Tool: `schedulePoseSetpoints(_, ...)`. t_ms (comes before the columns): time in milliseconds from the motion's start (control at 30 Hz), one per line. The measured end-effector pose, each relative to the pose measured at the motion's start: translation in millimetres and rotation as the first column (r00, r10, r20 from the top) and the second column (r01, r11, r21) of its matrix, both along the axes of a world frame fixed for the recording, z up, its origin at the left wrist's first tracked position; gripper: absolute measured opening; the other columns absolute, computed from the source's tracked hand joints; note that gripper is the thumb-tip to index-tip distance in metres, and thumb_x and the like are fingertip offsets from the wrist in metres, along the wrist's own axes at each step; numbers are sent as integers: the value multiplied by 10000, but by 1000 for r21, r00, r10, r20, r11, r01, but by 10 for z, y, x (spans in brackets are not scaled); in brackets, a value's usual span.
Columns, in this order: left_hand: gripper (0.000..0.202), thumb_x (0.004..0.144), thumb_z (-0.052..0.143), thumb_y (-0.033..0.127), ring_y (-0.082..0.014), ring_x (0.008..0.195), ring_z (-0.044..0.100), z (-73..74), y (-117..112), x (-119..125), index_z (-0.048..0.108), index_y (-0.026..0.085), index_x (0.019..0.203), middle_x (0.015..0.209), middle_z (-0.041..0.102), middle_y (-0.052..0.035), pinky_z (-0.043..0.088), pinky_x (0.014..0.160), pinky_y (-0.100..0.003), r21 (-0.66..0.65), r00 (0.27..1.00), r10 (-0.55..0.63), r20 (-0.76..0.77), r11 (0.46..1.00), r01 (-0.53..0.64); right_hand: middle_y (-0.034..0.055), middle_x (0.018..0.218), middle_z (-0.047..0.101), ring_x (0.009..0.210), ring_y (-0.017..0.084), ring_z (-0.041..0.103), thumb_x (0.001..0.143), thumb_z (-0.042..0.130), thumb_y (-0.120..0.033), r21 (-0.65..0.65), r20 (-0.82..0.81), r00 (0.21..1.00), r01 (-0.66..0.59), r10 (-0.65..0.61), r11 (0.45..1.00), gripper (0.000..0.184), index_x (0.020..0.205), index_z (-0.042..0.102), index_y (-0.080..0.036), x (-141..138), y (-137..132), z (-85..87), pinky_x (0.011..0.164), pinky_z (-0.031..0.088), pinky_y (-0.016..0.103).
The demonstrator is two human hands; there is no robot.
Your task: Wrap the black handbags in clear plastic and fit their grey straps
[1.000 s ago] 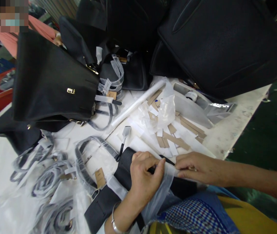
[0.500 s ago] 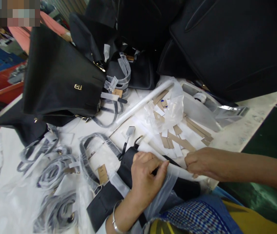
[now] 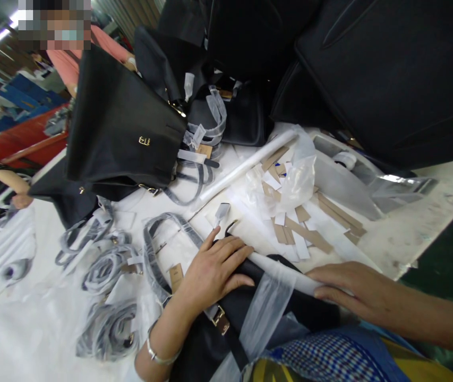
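Note:
A black handbag point(image 3: 200, 345) lies in front of me, with a gold buckle point(image 3: 220, 320) on its strap and a strip of translucent plastic film point(image 3: 268, 305) across it. My left hand point(image 3: 220, 268) rests palm down on the bag's upper part, fingers stretched out. Along the bag's upper edge runs a white rolled sheet point(image 3: 285, 274). My right hand point(image 3: 348, 286) grips the right end of that roll between thumb and fingers. A film-wrapped handle point(image 3: 150, 241) with a brown tag point(image 3: 176, 277) loops out beyond my left hand.
Film-wrapped coiled straps point(image 3: 109, 331) lie at left. Card strips point(image 3: 306, 233) and crumpled plastic point(image 3: 300, 183) are beyond my hands, near a translucent tray point(image 3: 345, 175). Black bags point(image 3: 126, 122) stand at the back. Another person's hand point(image 3: 22, 200) is at far left.
My left hand has opened from a closed grip and now lies flat on the bag. The bag's buckle has come into view. The camera has turned a little left.

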State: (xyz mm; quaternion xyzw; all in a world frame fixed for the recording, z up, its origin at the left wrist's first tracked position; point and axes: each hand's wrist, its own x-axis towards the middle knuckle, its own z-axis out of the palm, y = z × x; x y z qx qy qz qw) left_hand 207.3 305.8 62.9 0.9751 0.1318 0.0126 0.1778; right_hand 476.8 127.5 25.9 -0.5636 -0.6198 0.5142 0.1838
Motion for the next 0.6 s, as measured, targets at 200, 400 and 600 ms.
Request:
schedulePoseSetpoints(200, 390, 954, 528, 541, -211, 870, 651, -77, 102, 70, 644, 182, 1052, 886, 691, -62, 493, 817, -349, -43, 993, -112, 28, 993, 113, 79, 1015, 687, 952, 257, 621, 996, 453, -378, 55, -43, 994, -95, 98, 994, 281, 1047, 694, -242, 72, 98, 42, 828, 478, 381)
schedulePoseSetpoints(400, 463, 959, 465, 595, -179, 727, 602, -155, 87, 96, 630, 183, 824, 707, 635, -34, 431, 738, -325, -124, 976, -75, 203, 987, 102, 82, 892, 657, 849, 237, 558, 932, 456, -129, 401, 184, 979, -155, 86, 903, 233, 954, 679, -195, -109, 126, 55, 756, 448, 386)
schedulePoseSetpoints(600, 503, 977, 429, 597, -158, 648, 575, -196, 38, 74, 605, 189, 741, 618, 626, -17, 421, 728, -331, -162, 937, -7, 351, 984, 68, 70, 1010, 655, 962, 181, 605, 963, 421, -63, 570, -4, 983, 153, -184, 808, 281, 971, 666, -202, -315, 100, -100, 819, 510, 308)
